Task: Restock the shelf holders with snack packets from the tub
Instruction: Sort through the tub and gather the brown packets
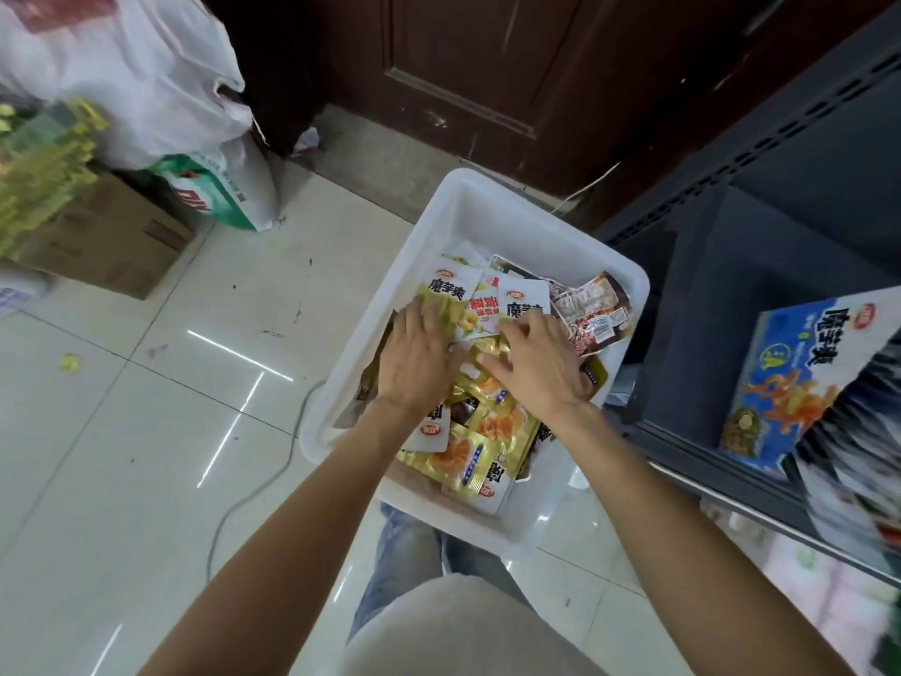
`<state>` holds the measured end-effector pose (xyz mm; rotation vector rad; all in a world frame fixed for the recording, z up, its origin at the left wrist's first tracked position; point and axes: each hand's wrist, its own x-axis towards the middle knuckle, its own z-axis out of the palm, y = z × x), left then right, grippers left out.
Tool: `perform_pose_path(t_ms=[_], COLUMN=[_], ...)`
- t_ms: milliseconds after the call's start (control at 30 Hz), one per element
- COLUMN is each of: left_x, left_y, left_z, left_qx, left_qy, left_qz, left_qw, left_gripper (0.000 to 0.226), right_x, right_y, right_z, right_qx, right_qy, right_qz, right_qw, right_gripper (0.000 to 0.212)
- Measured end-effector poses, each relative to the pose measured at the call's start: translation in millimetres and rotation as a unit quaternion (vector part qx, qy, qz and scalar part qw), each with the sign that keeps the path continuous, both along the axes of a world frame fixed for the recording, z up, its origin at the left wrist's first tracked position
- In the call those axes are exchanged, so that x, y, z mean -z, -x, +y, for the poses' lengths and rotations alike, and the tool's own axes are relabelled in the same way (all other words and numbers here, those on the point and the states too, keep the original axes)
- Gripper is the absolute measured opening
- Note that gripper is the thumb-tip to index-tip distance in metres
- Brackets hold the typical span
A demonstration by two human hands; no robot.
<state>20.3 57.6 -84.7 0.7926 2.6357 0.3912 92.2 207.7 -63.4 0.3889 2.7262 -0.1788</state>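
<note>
The fingers of the left hand (418,354) are laid fairly straight on a white and gold snack packet (451,297) near the far end of the pile, pressing rather than gripping it. The fingers of the right hand (535,364) are spread and slightly bent over the neighbouring packets; whether one is pinched beneath them cannot be told. Both hands are set side by side, nearly touching, inside the white tub (492,202), where the packets are heaped, gold ones (468,456) toward the near end and brownish ones (592,312) at the far right. The tub is seen on the tiled floor (146,431), just beside a dark shelf (780,246) holding a blue box (799,378).
</note>
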Motion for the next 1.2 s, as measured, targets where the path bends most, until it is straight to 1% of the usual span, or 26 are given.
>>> perform_pose_path(t_ms=[67, 133, 200, 267, 300, 333, 367, 400, 433, 467, 500, 533, 567, 600, 633, 733, 767, 833, 867, 900, 933, 1000, 1033, 1100, 1133, 1200], left_x=[0.3, 2.6, 2.3, -3.5, -8.4, -13.2, -20.1, -28.4, -37.2, -47.2, -58.1, -67.0, -73.2, -79.8, -86.5, -99.9, -104.4, -113.5, -118.0, -124.0, -130.8, -146.9, -156.0, -175.2, -184.4, -202.2], left_y=[10.0, 16.2, 17.8, 15.7, 15.0, 15.7, 16.4, 16.8, 16.6, 15.1, 12.4, 8.8, 5.4, 2.5, -0.3, -10.3, -14.3, -22.9, -27.3, -32.2, -37.3, -49.7, -57.4, -76.7, -87.6, -111.6], left_z=[15.1, 25.0, 31.4, 30.1, 26.1, 20.7, 13.9, 6.5, -0.8, -7.4, -12.3, -16.2, -18.8, -20.2, -20.8, -19.8, -18.0, -12.4, -8.3, -3.1, 3.1, 16.6, 24.2, 43.2, 54.7, 82.7], left_qx=[-0.013, -0.034, -0.022, 0.026, 0.042, 0.039, 0.005, -0.053, -0.126, -0.198, -0.260, -0.304, -0.328, -0.337, -0.336, -0.311, -0.301, -0.273, -0.252, -0.229, -0.206, -0.168, -0.153, -0.121, -0.103, -0.070], left_qy=[0.016, 0.042, 0.067, 0.083, 0.075, 0.049, -0.001, -0.077, -0.172, -0.265, -0.338, -0.387, -0.414, -0.428, -0.437, -0.461, -0.462, -0.457, -0.459, -0.464, -0.466, -0.462, -0.462, -0.471, -0.478, -0.491], left_qz=[-0.031, -0.077, -0.090, -0.053, -0.033, -0.023, -0.033, -0.076, -0.148, -0.231, -0.304, -0.360, -0.394, -0.410, -0.419, -0.431, -0.422, -0.376, -0.355, -0.341, -0.330, -0.311, -0.312, -0.339, -0.358, -0.387], left_qw=[0.999, 0.996, 0.993, 0.995, 0.996, 0.998, 0.999, 0.993, 0.966, 0.915, 0.852, 0.792, 0.752, 0.732, 0.722, 0.711, 0.719, 0.758, 0.774, 0.785, 0.795, 0.813, 0.816, 0.806, 0.795, 0.777], left_gripper=[0.070, 0.074, 0.069, 0.055, 0.051, 0.048, 0.046, 0.042, 0.039, 0.035, 0.033, 0.032, 0.030, 0.030, 0.030, 0.024, 0.022, 0.020, 0.018, 0.017, 0.018, 0.025, 0.029, 0.037, 0.039, 0.040], right_x=[-1.1, -1.7, -4.5, -11.3, -17.5, -25.1, -34.1, -44.0, -54.7, -66.5, -77.6, -86.6, -94.4, -101.8, -108.4, -128.0, -135.7, -150.4, -158.9, -168.5, -178.7, -198.2, -206.7, -218.3, -220.6, -223.2], right_y=[3.9, 7.4, 9.6, 6.9, 3.2, -1.7, -7.3, -13.7, -20.3, -26.9, -33.6, -40.8, -47.7, -53.8, -58.9, -74.8, -80.6, -95.3, -105.0, -116.0, -128.6, -159.1, -175.8, -210.7, -227.2, -255.5], right_z=[-5.1, -11.4, -17.5, -21.3, -21.2, -18.5, -15.3, -11.9, -8.1, -5.7, -5.0, -4.7, -4.9, -5.9, -7.9, -14.5, -16.6, -17.3, -15.9, -13.2, -8.6, 5.2, 13.8, 33.4, 43.3, 63.8], right_qx=[0.038, 0.078, 0.092, 0.092, 0.109, 0.151, 0.215, 0.293, 0.374, 0.443, 0.493, 0.517, 0.520, 0.512, 0.503, 0.486, 0.471, 0.418, 0.391, 0.375, 0.372, 0.388, 0.397, 0.409, 0.418, 0.449], right_qy=[-0.023, -0.012, 0.013, 0.027, 0.030, 0.043, 0.079, 0.154, 0.264, 0.386, 0.486, 0.546, 0.574, 0.582, 0.586, 0.586, 0.568, 0.513, 0.487, 0.464, 0.441, 0.401, 0.387, 0.364, 0.354, 0.324], right_qz=[0.002, -0.001, -0.009, 0.002, 0.032, 0.079, 0.127, 0.171, 0.208, 0.233, 0.242, 0.239, 0.235, 0.231, 0.231, 0.255, 0.273, 0.321, 0.347, 0.372, 0.399, 0.454, 0.479, 0.513, 0.527, 0.569], right_qw=[0.999, 0.997, 0.996, 0.995, 0.993, 0.984, 0.965, 0.928, 0.864, 0.775, 0.680, 0.614, 0.588, 0.587, 0.591, 0.596, 0.617, 0.678, 0.699, 0.711, 0.713, 0.695, 0.681, 0.661, 0.650, 0.609], right_gripper=[0.052, 0.050, 0.051, 0.060, 0.062, 0.061, 0.061, 0.061, 0.061, 0.061, 0.062, 0.064, 0.066, 0.066, 0.062, 0.041, 0.036, 0.022, 0.019, 0.022, 0.025, 0.037, 0.045, 0.061, 0.064, 0.059])
